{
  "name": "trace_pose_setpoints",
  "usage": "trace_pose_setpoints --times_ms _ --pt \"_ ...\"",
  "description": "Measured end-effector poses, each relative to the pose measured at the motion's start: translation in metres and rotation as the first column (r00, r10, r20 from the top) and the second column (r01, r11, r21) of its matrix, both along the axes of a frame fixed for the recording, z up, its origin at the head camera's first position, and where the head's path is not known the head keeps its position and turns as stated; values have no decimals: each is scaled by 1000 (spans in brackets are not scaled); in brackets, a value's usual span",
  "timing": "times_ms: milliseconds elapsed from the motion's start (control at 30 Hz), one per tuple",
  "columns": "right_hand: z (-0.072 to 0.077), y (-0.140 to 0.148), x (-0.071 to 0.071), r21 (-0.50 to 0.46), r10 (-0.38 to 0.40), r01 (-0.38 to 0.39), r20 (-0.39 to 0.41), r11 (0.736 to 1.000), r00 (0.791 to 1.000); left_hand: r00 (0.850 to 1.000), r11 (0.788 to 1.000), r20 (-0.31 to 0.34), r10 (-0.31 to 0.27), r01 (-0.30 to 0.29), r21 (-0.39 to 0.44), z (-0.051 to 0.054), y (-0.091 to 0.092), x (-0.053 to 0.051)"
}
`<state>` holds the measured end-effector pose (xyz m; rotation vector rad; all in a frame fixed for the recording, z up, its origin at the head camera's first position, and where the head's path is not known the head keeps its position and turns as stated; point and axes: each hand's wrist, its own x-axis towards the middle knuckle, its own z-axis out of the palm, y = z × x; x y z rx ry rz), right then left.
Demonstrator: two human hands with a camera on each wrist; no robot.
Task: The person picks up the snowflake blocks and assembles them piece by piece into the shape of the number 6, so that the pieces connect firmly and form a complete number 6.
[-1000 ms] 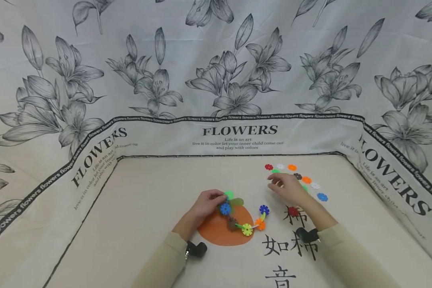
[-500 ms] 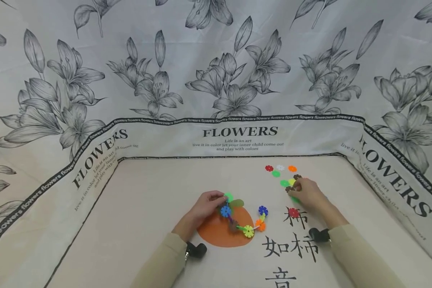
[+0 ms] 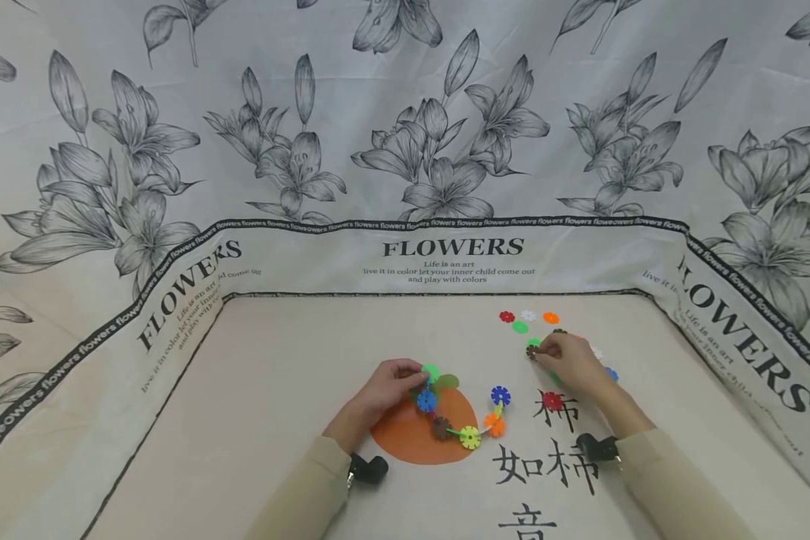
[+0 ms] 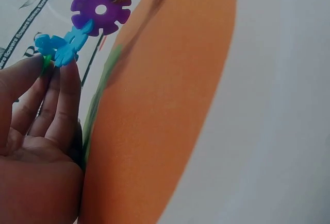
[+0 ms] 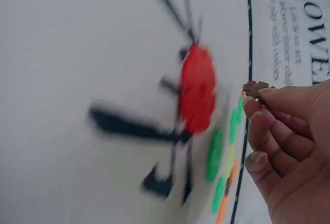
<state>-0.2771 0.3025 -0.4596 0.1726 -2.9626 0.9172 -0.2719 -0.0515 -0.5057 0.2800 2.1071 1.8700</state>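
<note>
A chain of linked flower-shaped discs hangs in a curve from my left hand (image 3: 390, 386), whose thumb and fingers pinch its green end disc (image 3: 430, 373). Below that come a blue disc (image 3: 426, 401), a brown one, a yellow one (image 3: 470, 437), an orange one and a dark blue one (image 3: 500, 396). The left wrist view shows a purple disc (image 4: 101, 9) beside light blue ones (image 4: 72, 44). My right hand (image 3: 576, 365) pinches a brown disc (image 3: 532, 352) between thumb and forefinger; it also shows in the right wrist view (image 5: 256, 88).
Loose discs lie at the back right of the table: red (image 3: 507, 317), white (image 3: 528, 316), orange (image 3: 550, 318), green (image 3: 520, 328) and others partly behind my right hand. A red disc (image 3: 552, 401) lies on the printed characters. A flowered cloth (image 3: 454, 259) stands around the table.
My right hand has come down onto the loose discs, picked up a brown disc and moved slightly left with it. My left hand has stayed nearly still, holding the chain.
</note>
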Motion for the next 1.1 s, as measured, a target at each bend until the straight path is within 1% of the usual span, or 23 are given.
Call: trace_pose_setpoints --times_ms 100,167,233,333,400,533,700,767,833,1000,1100 --pt "8 -16 1 -17 43 -43 -20 999 999 1000 1000 -5 -8 8 6 0 0 0" --pt "13 -29 2 -54 78 -78 -3 995 997 1000 1000 -4 -10 10 4 0 0 0" --pt "18 -41 4 -117 117 -113 27 987 993 1000 1000 -1 -10 10 -4 0 0 -1" --pt "23 -60 6 -237 175 -152 78 960 982 1000 1000 6 -5 5 -15 -1 0 0" --pt "25 -71 7 -297 214 -179 91 938 973 1000 1000 16 -1 1 -18 -2 0 1" --pt "24 -91 9 -372 276 -230 75 899 958 999 1000 32 10 -9 -16 -4 1 0" --pt "22 -111 11 -457 339 -275 62 846 939 1000 1000 13 14 -14 -22 -7 2 -1" --pt "20 -116 11 -479 348 -276 66 833 935 1000 1000 6 14 -14 -24 -7 2 -1" --pt "18 -120 10 -491 344 -266 74 829 936 1000 1000 2 13 -12 -21 -7 2 -1" --pt "15 -127 9 -496 302 -216 98 841 948 1000 1000 -8 4 -4 -3 -4 1 -1" --pt "16 -130 9 -522 286 -182 124 833 950 1000 1000 -12 -4 4 9 -2 0 -1"
